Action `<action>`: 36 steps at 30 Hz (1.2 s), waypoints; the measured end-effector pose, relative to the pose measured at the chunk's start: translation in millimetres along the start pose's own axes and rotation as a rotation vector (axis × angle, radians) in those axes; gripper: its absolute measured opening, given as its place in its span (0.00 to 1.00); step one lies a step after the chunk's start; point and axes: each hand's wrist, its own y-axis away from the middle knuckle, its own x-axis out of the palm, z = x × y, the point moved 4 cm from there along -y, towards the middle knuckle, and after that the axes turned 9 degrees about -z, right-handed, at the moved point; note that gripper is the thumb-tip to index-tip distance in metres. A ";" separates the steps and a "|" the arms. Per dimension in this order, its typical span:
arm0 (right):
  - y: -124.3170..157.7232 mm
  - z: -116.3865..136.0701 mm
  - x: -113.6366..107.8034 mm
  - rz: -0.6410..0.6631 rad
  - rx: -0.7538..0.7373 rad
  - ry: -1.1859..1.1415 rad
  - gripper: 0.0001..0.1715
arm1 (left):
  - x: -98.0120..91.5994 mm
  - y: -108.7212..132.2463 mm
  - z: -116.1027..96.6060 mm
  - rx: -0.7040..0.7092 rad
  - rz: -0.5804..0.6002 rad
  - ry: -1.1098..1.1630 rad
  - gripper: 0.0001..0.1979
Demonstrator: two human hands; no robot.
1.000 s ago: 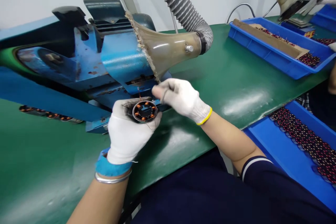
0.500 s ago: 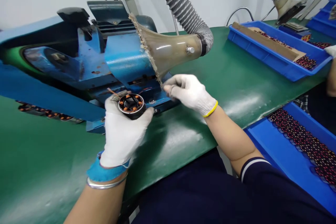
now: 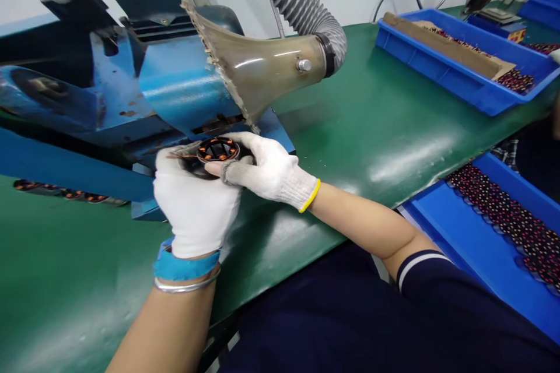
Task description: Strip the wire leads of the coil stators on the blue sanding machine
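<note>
A round motor stator (image 3: 219, 150), dark-bodied with copper windings around its open top, sits between my two gloved hands just in front of the blue belt machine (image 3: 188, 90). My left hand (image 3: 196, 204) is closed around its left side and underside. A thin copper lead sticks out leftward over that glove. From the right, my right hand (image 3: 265, 169) grips the stator, with its bare thumb tip on the near rim and fingers over the far side. The stator's lower part is hidden by the gloves.
A translucent suction hood (image 3: 271, 73) joins a grey ribbed hose (image 3: 301, 0) above the machine. Several stators (image 3: 65, 191) lie under its left side. Blue trays of small parts stand on the green table (image 3: 350, 111) and below its edge (image 3: 420, 227). Another person is at the far right.
My right hand has moved left from the hood's edge and taken hold of the stator. The stator has risen slightly, still in my left hand. The view has shifted.
</note>
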 end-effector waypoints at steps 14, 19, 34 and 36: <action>-17.6 -25.5 -3.7 -0.077 -0.176 -0.008 0.46 | 12.1 -7.6 3.5 0.144 -0.015 0.092 0.27; -10.7 -30.3 -5.0 -0.098 -0.409 0.141 0.55 | 12.3 9.3 14.4 0.197 -0.031 0.231 0.34; 8.6 19.2 -39.0 0.018 -0.426 0.230 0.05 | 8.9 7.5 36.1 0.190 0.055 0.332 0.31; 6.4 25.6 -48.6 -0.095 -0.320 0.074 0.08 | 7.4 7.0 35.9 0.186 0.040 0.312 0.29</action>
